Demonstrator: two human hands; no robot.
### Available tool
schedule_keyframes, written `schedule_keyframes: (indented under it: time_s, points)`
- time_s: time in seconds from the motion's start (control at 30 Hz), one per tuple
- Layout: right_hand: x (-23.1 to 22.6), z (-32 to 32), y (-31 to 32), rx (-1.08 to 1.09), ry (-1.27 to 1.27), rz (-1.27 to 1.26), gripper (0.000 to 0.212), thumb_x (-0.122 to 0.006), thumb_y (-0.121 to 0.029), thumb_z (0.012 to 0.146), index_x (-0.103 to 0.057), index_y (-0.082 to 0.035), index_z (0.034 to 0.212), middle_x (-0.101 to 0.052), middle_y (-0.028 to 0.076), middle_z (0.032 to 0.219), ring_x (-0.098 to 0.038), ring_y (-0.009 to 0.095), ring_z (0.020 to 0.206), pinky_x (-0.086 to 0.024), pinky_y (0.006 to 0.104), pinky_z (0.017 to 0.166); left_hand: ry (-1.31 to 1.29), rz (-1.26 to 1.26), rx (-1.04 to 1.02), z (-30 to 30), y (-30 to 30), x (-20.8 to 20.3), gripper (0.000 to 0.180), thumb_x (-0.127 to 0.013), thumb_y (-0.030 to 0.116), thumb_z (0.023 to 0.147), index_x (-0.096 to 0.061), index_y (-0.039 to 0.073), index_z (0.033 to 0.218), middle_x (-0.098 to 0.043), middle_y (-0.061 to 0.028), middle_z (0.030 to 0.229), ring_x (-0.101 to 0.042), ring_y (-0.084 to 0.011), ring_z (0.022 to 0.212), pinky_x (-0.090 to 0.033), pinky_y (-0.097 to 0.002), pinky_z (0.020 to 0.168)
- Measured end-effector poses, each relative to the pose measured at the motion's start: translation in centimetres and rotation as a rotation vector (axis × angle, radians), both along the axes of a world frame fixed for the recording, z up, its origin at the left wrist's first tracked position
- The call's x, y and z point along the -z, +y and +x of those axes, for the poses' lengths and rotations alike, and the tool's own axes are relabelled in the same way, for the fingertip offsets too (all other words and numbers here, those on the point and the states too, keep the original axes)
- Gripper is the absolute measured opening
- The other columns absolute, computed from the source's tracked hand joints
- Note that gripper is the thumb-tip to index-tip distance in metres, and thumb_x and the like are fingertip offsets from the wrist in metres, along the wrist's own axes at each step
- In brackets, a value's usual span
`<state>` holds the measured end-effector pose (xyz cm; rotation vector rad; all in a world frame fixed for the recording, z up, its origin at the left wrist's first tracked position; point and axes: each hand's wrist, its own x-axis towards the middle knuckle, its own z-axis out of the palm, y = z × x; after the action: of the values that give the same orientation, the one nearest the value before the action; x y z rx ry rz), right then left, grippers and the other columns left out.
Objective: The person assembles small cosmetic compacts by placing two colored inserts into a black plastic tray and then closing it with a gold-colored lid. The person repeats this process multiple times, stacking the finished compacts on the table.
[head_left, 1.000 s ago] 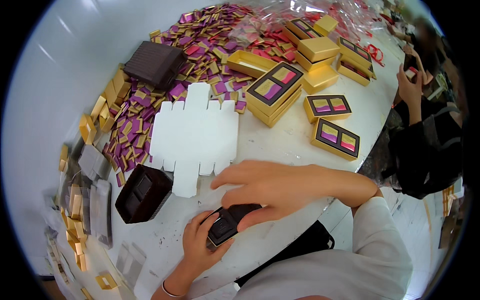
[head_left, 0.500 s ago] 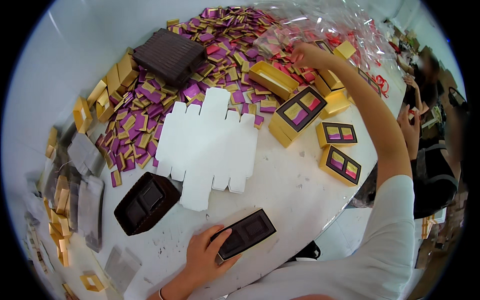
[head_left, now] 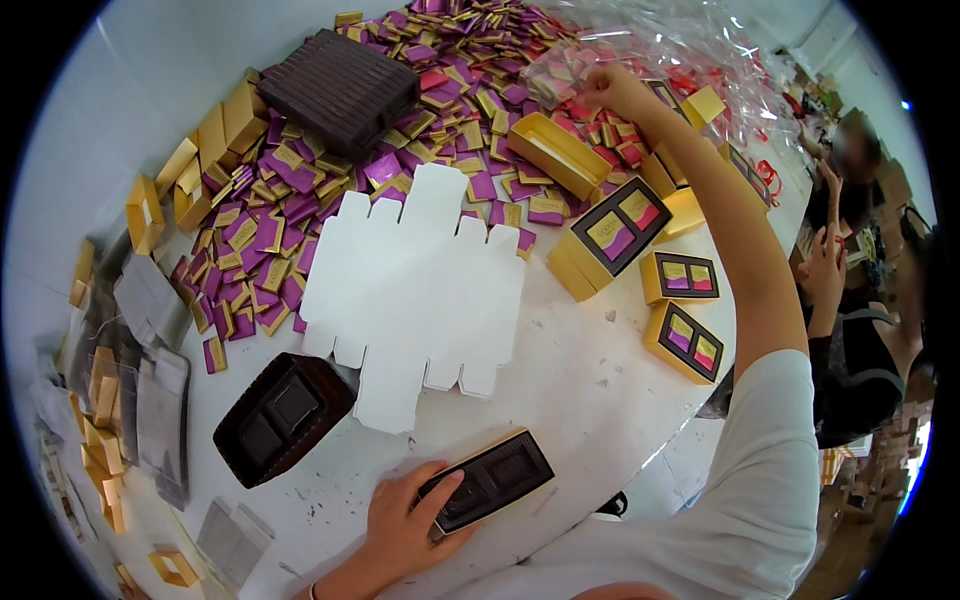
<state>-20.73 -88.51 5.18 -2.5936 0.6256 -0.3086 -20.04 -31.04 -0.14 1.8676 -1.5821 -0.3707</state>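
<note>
At the front edge of the table, my left hand [head_left: 408, 522] is closed on the left end of a small gold box with a dark brown plastic insert [head_left: 492, 482]. Both compartments of the insert look bare. Stretched far across the table, my right hand [head_left: 613, 92] has its fingers drawn together over red-and-gold wrapped squares [head_left: 612, 135], beside a clear plastic bag [head_left: 655, 45]. What lies between those fingertips is too small to make out. A larger heap of purple-and-gold wrapped squares [head_left: 290, 205] spreads to the left.
Flat white cartons [head_left: 412, 290] lie mid-table. Left of them is a stack of brown trays [head_left: 284, 418]; more trays [head_left: 340, 90] rest on the heap. Filled two-square boxes [head_left: 612, 232] and an open gold box [head_left: 560, 152] stand near my right arm. Another person [head_left: 860, 340] is at right.
My right hand stays over the red squares, its fingers drawn closer together. My left hand keeps its hold on the box. The view has shifted slightly.
</note>
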Motion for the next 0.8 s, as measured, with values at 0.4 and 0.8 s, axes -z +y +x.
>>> schedule_keyframes:
  time_s: [0.4,0.8]
  points:
    - [-6.9,-10.4,26.6,-0.701,-0.475,-0.019,0.019,-0.073,-0.004,0.070,-0.066,-0.002,0.088,-0.066,0.008,0.084,-0.061,0.021,0.068,-0.048,0.0309,0.059,-0.037,-0.118,-0.067,-0.4,0.0,0.9,0.061,-0.076,0.028,0.067,-0.054,0.009,0.120,-0.053,-0.0113,0.114,-0.056,-0.0282,0.087,-0.044,-0.0372,0.072]
    - [0.4,-12.2,36.1,-0.873,-0.471,0.055,0.028,-0.071,0.001,0.068,-0.062,0.003,0.094,-0.061,0.012,0.084,-0.057,0.027,0.070,-0.047,0.0327,0.058,-0.011,-0.160,-0.090,-0.9,0.1,0.6,0.071,-0.075,0.023,0.069,-0.041,0.009,0.130,-0.054,-0.0089,0.111,-0.055,-0.0256,0.090,-0.041,-0.0357,0.073]
